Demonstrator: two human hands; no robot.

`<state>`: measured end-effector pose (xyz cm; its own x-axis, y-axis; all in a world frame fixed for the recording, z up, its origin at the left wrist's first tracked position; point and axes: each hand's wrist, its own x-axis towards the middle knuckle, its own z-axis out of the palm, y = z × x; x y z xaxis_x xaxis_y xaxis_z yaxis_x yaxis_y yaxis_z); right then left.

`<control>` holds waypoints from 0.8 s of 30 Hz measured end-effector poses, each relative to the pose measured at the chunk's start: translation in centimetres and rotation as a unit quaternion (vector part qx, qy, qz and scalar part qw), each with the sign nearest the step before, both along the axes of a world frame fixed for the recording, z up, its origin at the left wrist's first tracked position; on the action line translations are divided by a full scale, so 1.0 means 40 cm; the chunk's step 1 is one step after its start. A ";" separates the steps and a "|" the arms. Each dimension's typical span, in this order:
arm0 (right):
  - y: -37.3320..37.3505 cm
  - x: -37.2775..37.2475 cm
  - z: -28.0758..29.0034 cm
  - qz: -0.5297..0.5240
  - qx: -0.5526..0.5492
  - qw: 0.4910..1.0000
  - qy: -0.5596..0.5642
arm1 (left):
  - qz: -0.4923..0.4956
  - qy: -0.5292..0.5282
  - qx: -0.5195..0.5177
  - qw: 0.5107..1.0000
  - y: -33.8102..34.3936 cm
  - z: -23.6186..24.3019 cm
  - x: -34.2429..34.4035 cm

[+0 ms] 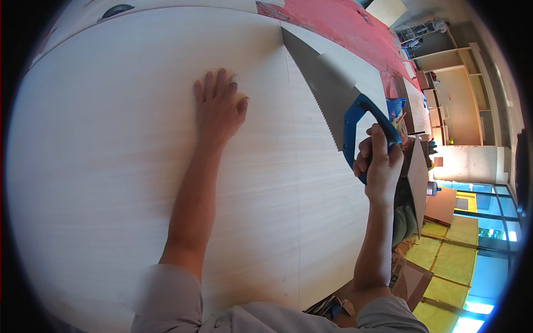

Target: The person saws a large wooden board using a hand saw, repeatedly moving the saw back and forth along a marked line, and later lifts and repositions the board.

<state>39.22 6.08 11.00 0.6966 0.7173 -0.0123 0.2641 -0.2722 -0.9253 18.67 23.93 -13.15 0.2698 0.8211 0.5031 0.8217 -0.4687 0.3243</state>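
A pale wooden board (100, 161) fills most of the view, with a thin straight line running lengthwise on its right part. My left hand (219, 111) lies on it with fingers spread; one finger has a white wrapping. My right hand (377, 158) grips the blue handle of a hand saw (325, 94). The toothed blade reaches from the handle to the board's far edge, where its tip meets the line. The teeth face left.
Beyond the board is a red floor (338, 19). At right are wooden cabinets (463, 102), a cardboard box (411, 280), yellow panels (449, 261), a water jug (432, 188) and blue-framed windows (499, 233). Assorted items crowd the board's right side.
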 end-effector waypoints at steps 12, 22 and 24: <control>0.441 0.133 -0.203 0.073 0.057 0.996 -0.005 | -0.015 0.013 -0.021 1.000 0.015 0.002 0.038; 0.075 0.032 -0.025 0.025 0.000 1.000 0.000 | 0.001 -0.029 0.006 1.000 -0.005 -0.013 0.015; 0.293 0.095 -0.181 0.028 0.037 0.998 -0.033 | -0.010 -0.027 -0.007 1.000 -0.036 -0.020 0.035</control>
<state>43.01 17.81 3.76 0.6529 0.7525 0.0863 0.3383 -0.1877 -0.9221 20.05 22.51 -13.94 0.2583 0.8224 0.5068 0.7930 -0.4801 0.3749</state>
